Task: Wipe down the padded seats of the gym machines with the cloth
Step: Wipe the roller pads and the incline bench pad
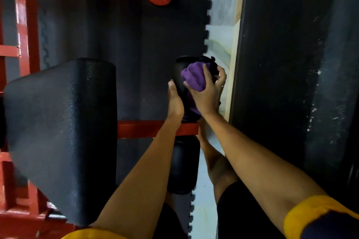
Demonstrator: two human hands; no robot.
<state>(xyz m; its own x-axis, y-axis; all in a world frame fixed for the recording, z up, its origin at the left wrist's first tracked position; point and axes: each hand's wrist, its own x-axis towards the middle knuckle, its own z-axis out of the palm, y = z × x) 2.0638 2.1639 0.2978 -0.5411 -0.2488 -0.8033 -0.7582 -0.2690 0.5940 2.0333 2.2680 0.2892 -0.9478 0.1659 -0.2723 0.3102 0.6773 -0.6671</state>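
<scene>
While the left hand (174, 101) wraps round a black cylindrical foam roller pad (177, 70), the right hand (207, 95) grips a bunched purple cloth (194, 76), pressing it onto that pad (close to the dark wall). To the left, well apart, sits a large black padded seat (62, 132) on a red steel frame (147, 128).

I see the purple cloth (195, 76) bunched up against the upper black roller pad (178, 71), just right of centre. A second roller pad (183, 165) sits directly below it. The large black padded seat (62, 132), pebbled and tilted, fills the left.
</scene>
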